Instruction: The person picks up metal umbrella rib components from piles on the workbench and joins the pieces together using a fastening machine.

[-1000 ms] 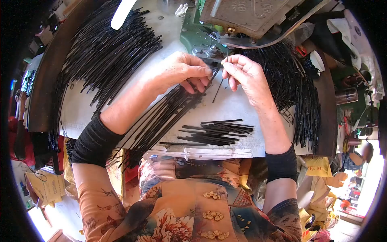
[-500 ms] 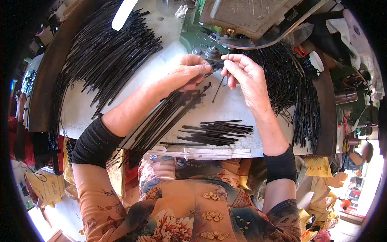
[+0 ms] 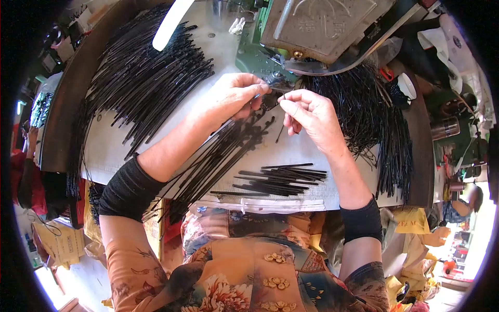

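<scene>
My left hand is closed in a pinch just in front of the machine's green base, with a dark strip end at its fingertips; the rest of that piece is hidden. To its right, my right hand pinches a thin black strip between thumb and forefinger, its free end pointing down toward the table. Below my left wrist lies a slanting bundle of long black strips, running off the near table edge. A small pile of shorter black strips rests near that edge, between my forearms.
A machine with a green base and a brown metal cover stands at the back. Large heaps of black strips lie at the left and right of the pale table. A white lamp tube hangs above.
My right hand has lowered slightly and moved left, closer to my left hand, still pinching the thin strip. My left hand stays pinched at nearly the same place. The view has shifted slightly.
</scene>
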The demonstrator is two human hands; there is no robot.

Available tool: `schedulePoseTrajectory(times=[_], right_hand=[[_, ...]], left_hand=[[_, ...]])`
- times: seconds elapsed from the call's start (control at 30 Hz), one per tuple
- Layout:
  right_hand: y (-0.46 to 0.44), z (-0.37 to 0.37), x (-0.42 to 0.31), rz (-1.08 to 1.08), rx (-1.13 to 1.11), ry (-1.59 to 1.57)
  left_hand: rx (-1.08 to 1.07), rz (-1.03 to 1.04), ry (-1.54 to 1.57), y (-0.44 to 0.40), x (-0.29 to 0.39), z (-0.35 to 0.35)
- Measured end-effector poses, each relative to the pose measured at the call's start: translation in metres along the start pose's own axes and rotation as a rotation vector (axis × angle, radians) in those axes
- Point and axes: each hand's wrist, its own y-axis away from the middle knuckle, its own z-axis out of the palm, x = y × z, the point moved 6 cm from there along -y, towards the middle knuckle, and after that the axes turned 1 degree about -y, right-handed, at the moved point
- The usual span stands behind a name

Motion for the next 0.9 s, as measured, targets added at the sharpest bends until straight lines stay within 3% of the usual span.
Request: schedulePoseTrajectory(times=[0.9], right_hand=[[-0.021, -0.005, -0.006, -0.016, 0.045, 0.022]], left_hand=[[-0.026, -0.054, -0.013, -0.013, 0.011, -0.008]])
